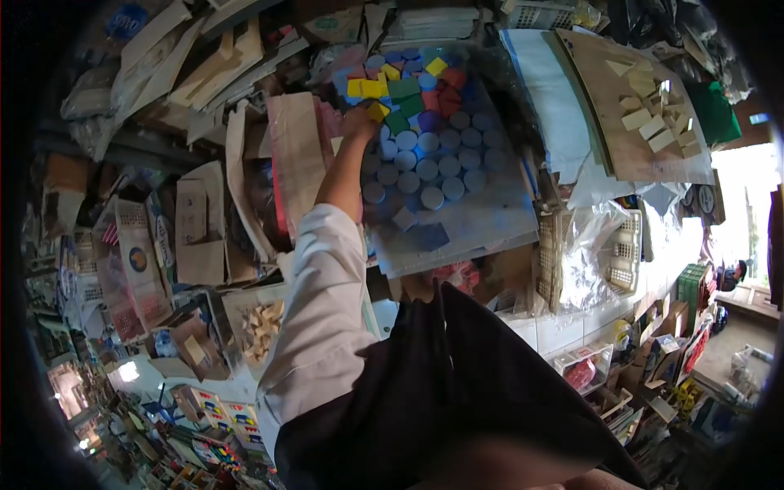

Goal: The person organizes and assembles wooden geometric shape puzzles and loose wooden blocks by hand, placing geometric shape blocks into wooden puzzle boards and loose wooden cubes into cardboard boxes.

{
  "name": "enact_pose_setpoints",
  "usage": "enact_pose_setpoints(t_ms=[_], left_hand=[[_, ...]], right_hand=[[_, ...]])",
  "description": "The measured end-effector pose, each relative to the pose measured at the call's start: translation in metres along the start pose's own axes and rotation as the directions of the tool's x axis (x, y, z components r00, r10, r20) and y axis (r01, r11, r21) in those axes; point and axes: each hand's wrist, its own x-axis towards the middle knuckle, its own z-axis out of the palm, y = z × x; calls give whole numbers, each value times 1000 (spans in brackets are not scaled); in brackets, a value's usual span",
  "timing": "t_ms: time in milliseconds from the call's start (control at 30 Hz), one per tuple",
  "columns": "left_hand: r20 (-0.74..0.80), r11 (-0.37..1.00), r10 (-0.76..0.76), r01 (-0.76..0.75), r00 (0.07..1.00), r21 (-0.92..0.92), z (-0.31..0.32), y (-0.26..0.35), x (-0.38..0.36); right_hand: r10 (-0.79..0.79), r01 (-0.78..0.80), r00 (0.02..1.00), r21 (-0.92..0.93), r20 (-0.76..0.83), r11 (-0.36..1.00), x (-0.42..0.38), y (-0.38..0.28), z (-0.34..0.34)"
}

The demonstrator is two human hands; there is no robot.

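From the lower left, my left arm in a pale sleeve reaches up to the work board (490, 220). My left hand (358, 124) is at the board's left edge, beside a yellow block (377, 111); its fingers are dark and hard to make out. Green blocks (411, 105), red blocks (450, 101) and more yellow ones lie close by in a cluster. Several round grey-blue discs (431, 197) cover the middle of the board. I cannot make out my right hand; blurred skin at the bottom edge is unclear.
Brown cardboard (298, 163) stands left of the board. To the right, a wooden panel (596, 106) bears pale wood pieces (652, 127). A beige crate (625, 253) with clear plastic is at the lower right, and a box of wood scraps (263, 331) at the lower left.
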Motion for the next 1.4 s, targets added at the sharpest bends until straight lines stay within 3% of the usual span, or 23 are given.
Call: enact_pose_setpoints(t_ms=[100, 233, 367, 467, 533, 567, 600, 633, 667, 700, 767, 800, 900, 967, 1033, 1067, 1100, 1133, 1167, 1200, 1267, 1333, 1400], left_hand=[[187, 979, 54, -89, 981, 185, 34, -19, 35], [243, 946, 155, -214, 958, 243, 49, -24, 54], [243, 972, 82, -131, 967, 194, 48, -33, 59], [163, 976, 28, -62, 986, 210, 15, -8, 40], [114, 980, -10, -13, 993, 199, -16, 19, 26], [55, 999, 28, -29, 998, 24, -29, 29, 19], [-9, 987, 56, -57, 998, -147, -38, 35, 11], [16, 920, 109, -94, 994, -381, -39, 40, -3], [90, 762, 80, -3, 993, -647, -39, 59, -29], [316, 261, 196, 261, 928, -929, -37, 79, -58], [307, -39, 387, 348, 869, -936, -25, 123, -126], [492, -58, 404, 558, 771, -828, -20, 142, -156], [473, -314, 500, 661, 725, -681, 6, 196, -246], [477, -415, 543, 715, 691, -563, 17, 222, -283], [466, -465, 482, 667, 742, -582, -1, 250, -309], [467, -460, 480, 667, 742, -586, -5, 256, -314], [453, -540, 503, 677, 736, -500, -8, 261, -314], [436, -611, 523, 679, 732, -406, -9, 264, -315], [532, -580, 445, 685, 720, -441, -8, 259, -317], [641, -433, 227, 666, 733, -608, 5, 253, -320], [638, -303, 126, 642, 759, -704, -12, 257, -325], [620, -287, 98, 619, 779, -731, 4, 248, -331], [605, -272, 72, 599, 793, -753, 20, 238, -334]], right_hand=[[-25, 27, 999, 37, -40, 999, -9, -16, -1], [-96, 106, 989, 92, -111, 990, -20, -35, -8], [-226, 259, 944, 117, -242, 959, -36, -67, -27], [-451, 503, 776, 1, -440, 864, -57, -108, -63], [-321, 414, 891, 282, -322, 865, -87, -159, -108], [-514, 667, 700, 196, -497, 719, -81, -160, -127], [-443, 571, 767, 178, -465, 801, -125, -205, -160], [-462, 588, 790, 283, -404, 758, -148, -229, -188], [-524, 681, 707, 261, -474, 684, -144, -232, -199], [-611, 748, 638, 189, -468, 636, -166, -253, -224], [-695, 858, 484, 130, -531, 498, -164, -269, -245], [-733, 900, 420, 138, -536, 415, -191, -295, -260], [-825, 989, 86, 148, -559, 3, -211, -339, -268], [-814, 930, 89, 340, -574, -138, -230, -365, -258], [-816, 984, -133, 21, -563, -174, -222, -387, -239], [-865, 971, -166, -231, -474, -59, -215, -396, -227], [-854, 932, -257, -350, -453, -94, -191, -407, -206], [-880, 874, -104, -466, -463, 141, -209, -408, -191], [-835, 900, -129, -417, -536, 128, -203, -417, -182], [-784, 925, -150, -365, -602, 104, -192, -422, -176], [-826, 946, -130, -317, -549, 62, -188, -428, -176], [-864, 963, -112, -267, -490, 26, -180, -436, -177], [-737, 997, -43, -76, -674, 12, -165, -444, -176]])
